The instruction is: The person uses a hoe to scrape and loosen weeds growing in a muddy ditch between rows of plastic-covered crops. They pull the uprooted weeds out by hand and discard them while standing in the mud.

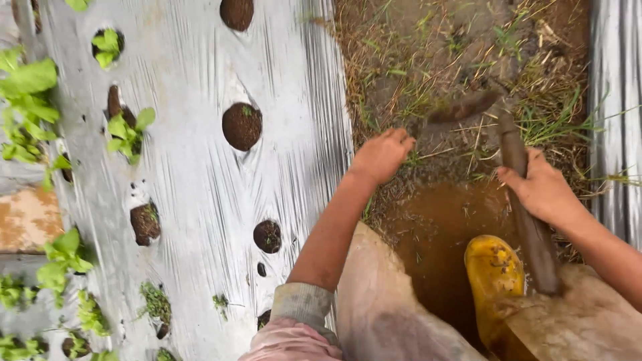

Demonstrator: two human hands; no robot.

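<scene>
My right hand (543,190) grips the muddy wooden handle of a hoe (523,200), whose blade end (463,107) rests in the grass and mud of the furrow. My left hand (382,155) is a loose fist with nothing in it, hovering over the grass at the edge of the silver plastic mulch (194,180). My yellow rubber boot (493,274) stands in brown muddy water below the handle.
The mulch sheet covers a raised bed with round planting holes (241,126), some bare soil, some holding green leafy seedlings (127,132). A second mulch strip (618,100) runs along the right. A puddle (438,230) fills the furrow between them.
</scene>
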